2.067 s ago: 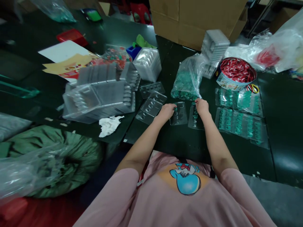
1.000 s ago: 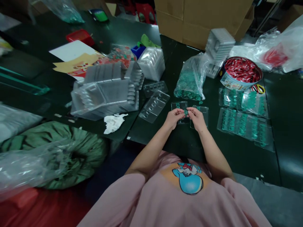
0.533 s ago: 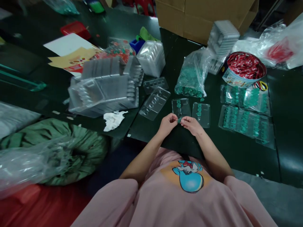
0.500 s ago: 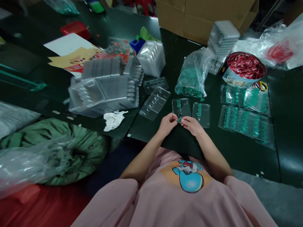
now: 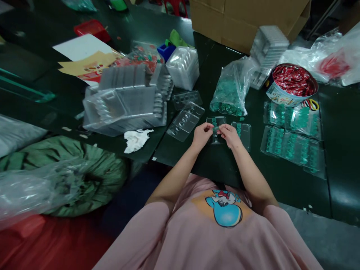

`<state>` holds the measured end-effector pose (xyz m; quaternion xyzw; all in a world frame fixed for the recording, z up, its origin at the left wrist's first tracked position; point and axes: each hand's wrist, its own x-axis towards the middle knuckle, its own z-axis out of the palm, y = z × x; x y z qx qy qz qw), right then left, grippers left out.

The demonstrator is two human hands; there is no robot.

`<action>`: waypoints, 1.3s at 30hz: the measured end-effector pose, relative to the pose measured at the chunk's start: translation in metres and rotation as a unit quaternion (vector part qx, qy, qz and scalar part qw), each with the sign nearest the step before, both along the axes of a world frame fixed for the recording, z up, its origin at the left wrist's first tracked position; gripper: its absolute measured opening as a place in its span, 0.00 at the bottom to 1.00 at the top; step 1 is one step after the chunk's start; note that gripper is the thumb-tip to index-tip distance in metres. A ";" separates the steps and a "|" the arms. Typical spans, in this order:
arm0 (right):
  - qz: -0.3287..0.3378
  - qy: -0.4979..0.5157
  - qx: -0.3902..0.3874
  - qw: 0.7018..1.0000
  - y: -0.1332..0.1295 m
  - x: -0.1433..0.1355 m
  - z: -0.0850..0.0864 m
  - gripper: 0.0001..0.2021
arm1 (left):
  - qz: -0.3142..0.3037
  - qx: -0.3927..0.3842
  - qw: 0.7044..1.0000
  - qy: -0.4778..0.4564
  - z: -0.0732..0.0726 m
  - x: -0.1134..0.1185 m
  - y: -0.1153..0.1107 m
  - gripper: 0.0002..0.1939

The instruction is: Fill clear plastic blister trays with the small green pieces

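A small green translucent piece [image 5: 216,128] is pinched between my left hand [image 5: 203,135] and my right hand [image 5: 229,135]. Both hands have their fingertips closed on it, over a clear plastic blister tray [image 5: 216,141]. Green pieces fill the far slots of that tray, while its near slots show clear. Partly behind my right hand lies a second clear tray [image 5: 245,138] with green pieces in it. Beyond the hands, a clear plastic bag [image 5: 229,88] of green pieces lies with its mouth toward me.
Filled trays [image 5: 291,146] lie at the right, below a round tin [image 5: 292,84] of red wrapped packets and yellow-handled scissors [image 5: 312,104]. Stacked clear trays [image 5: 126,108] stand at the left, near a crumpled white tissue [image 5: 136,140]. A cardboard box [image 5: 247,22] stands at the back.
Both hands have moved forward with the green piece, from the tray's near edge to over its slots. The view has shifted slightly.
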<state>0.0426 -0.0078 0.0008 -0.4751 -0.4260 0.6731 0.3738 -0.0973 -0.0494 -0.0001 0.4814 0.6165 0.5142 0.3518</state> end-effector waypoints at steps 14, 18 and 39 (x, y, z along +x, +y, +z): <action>0.083 -0.361 0.202 0.907 0.032 -0.005 -0.009 0.04 | 0.024 -0.108 0.970 0.217 -0.006 0.002 0.015 0.13; 0.112 -0.445 0.229 0.859 0.032 -0.010 -0.004 0.09 | 0.015 -0.119 0.956 0.267 -0.008 0.005 0.017 0.14; 0.085 -0.403 0.310 0.857 0.043 -0.013 -0.013 0.12 | -0.015 -0.022 0.953 0.301 -0.023 -0.013 0.036 0.12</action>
